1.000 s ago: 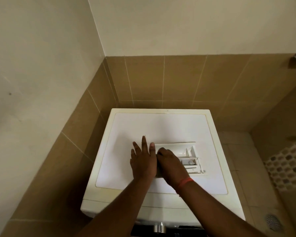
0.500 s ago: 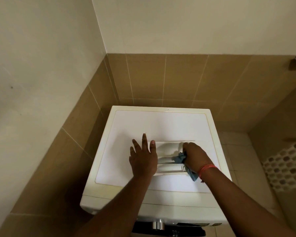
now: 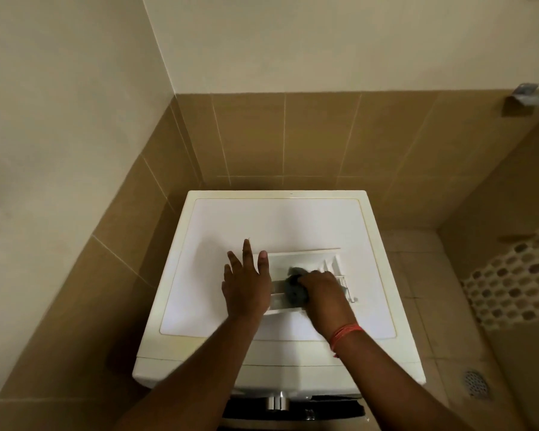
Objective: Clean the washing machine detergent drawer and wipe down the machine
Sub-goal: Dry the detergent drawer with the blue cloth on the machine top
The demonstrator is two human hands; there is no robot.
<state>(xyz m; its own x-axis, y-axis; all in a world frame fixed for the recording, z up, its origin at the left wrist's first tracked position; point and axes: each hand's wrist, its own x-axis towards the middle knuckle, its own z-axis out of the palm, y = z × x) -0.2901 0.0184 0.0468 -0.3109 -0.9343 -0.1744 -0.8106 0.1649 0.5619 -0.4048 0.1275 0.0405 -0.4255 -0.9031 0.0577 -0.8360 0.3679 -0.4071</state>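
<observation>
Half a second back the right hand (image 3: 322,290) was out at the drawer's (image 3: 305,259) far right end with the cloth (image 3: 294,289) trailing off its edge. Now it's slid back left toward the middle, and the cloth is bunched into a dark blue-grey wad under the fingers, pressed into the drawer. Fingers curl round it; it's a bit motion-blurred.

Left hand (image 3: 246,287) hasn't budged: flat, fingers spread, palm down on the washer (image 3: 231,219) lid right at the drawer's left end, pinning it.

The drawer is white hard plastic, long and rectangular, with thin ribbed dividers showing at the right end. It lies on the washer's smooth, glossy white top. A red thread band (image 3: 344,334) sits on the right wrist. Walls are matte tan tile.
</observation>
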